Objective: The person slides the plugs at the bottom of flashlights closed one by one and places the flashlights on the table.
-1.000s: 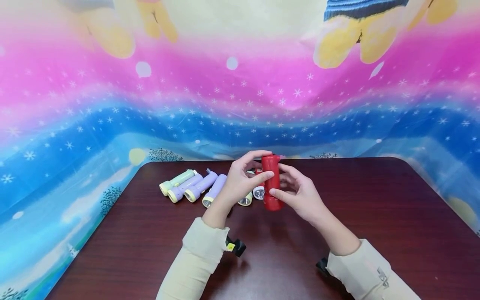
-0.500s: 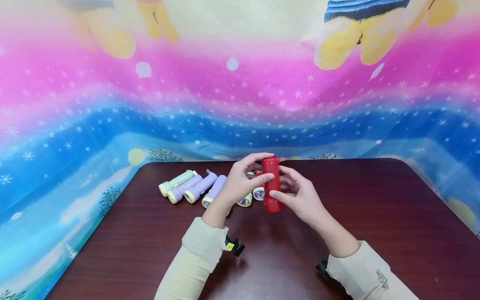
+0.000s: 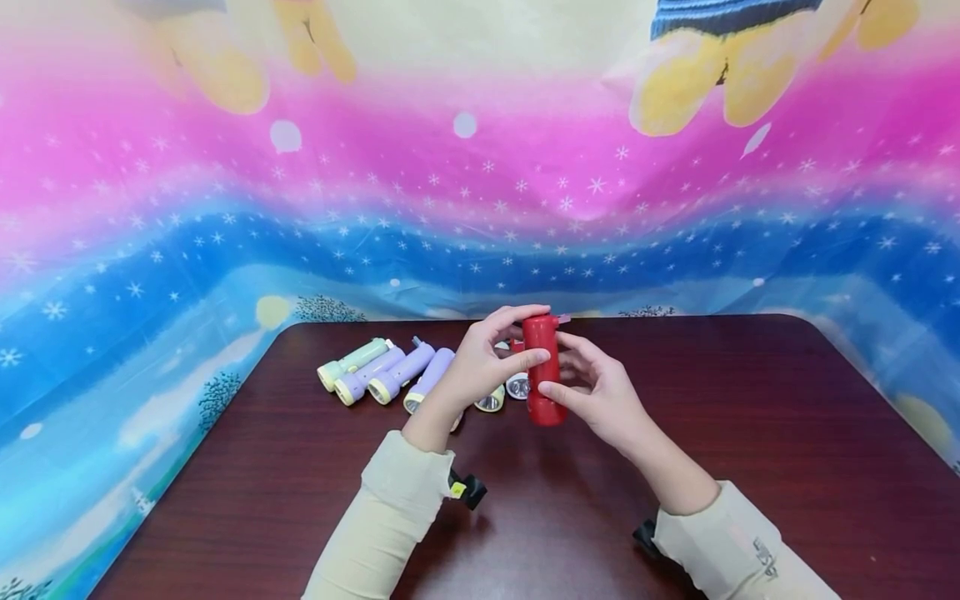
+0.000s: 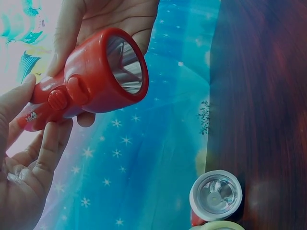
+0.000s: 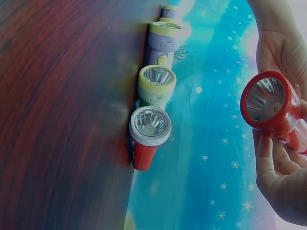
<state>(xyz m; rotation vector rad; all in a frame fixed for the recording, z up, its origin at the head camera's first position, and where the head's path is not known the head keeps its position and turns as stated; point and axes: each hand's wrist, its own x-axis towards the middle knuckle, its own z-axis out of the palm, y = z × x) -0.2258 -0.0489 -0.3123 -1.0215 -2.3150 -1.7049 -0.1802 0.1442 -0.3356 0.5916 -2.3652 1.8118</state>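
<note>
Both hands hold a red flashlight [image 3: 545, 367] over the table, tail up and lens end down. A small pinkish tab [image 3: 564, 318] sticks out by its tail. My left hand [image 3: 483, 358] grips the upper part, with the index finger across the tail end and the thumb on the barrel. My right hand [image 3: 600, 383] holds it lower down, thumb near the flared head. In the left wrist view the silvery reflector [image 4: 125, 67] and the raised red switch [image 4: 57, 98] show. The right wrist view shows the red flashlight's head [image 5: 266, 100] between the hands.
Several other flashlights lie toward the back of the dark brown table [image 3: 750, 433]: a green one [image 3: 360, 361], purple ones [image 3: 408, 371], a yellow-rimmed one [image 3: 491, 400] and a red one with a white rim [image 5: 149, 129]. Behind hangs a patterned backdrop [image 3: 465, 200].
The red flashlight has dropped very slightly. Both hands keep the same grip, and the flashlights on the table stay where they were.
</note>
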